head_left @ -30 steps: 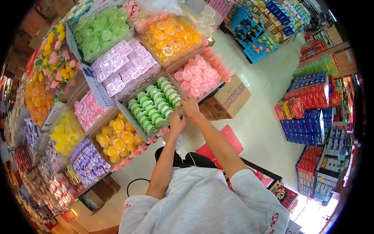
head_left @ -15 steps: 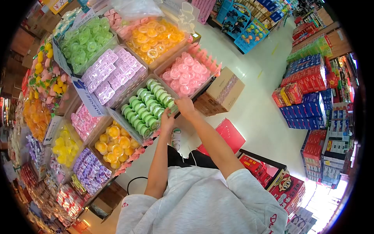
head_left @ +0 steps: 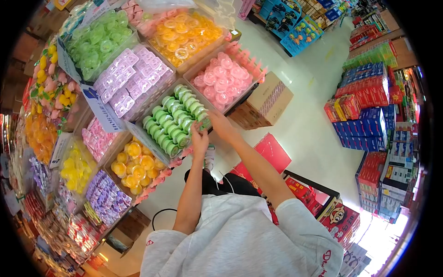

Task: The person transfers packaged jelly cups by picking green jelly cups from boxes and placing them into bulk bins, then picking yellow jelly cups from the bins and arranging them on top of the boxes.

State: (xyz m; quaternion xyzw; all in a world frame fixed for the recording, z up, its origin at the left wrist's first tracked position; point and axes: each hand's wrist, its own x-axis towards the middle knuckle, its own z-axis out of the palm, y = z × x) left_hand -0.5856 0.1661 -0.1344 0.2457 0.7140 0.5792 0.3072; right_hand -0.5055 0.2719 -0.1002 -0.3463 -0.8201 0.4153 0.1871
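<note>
Rows of green-lidded jelly cups [head_left: 168, 122] lie on their sides in a clear bin [head_left: 138, 131] in front of me. My left hand [head_left: 199, 139] is at the near right corner of this bin. Its fingers are bent and pinched at a green cup at the end of a row. Beside it, my right hand [head_left: 222, 125] reaches over the bin's right edge, touching or nearly touching the end cups. Its fingertips are partly hidden and blurred, so I cannot tell what they hold. Pink cups [head_left: 221, 78] fill the bin just beyond my right hand.
Bins of orange cups [head_left: 136, 166], lilac cups [head_left: 131, 81] and yellow-orange cups [head_left: 182, 37] surround the green ones. A cardboard box [head_left: 263, 101] stands on the floor at right. Nearer my legs is a red box [head_left: 267, 154]. Stacked boxed goods [head_left: 360, 124] line the far right.
My right hand has shifted slightly down and inward, closer to my left hand. My left hand stays at the bin's corner, its fingers a little higher. The view has moved slightly.
</note>
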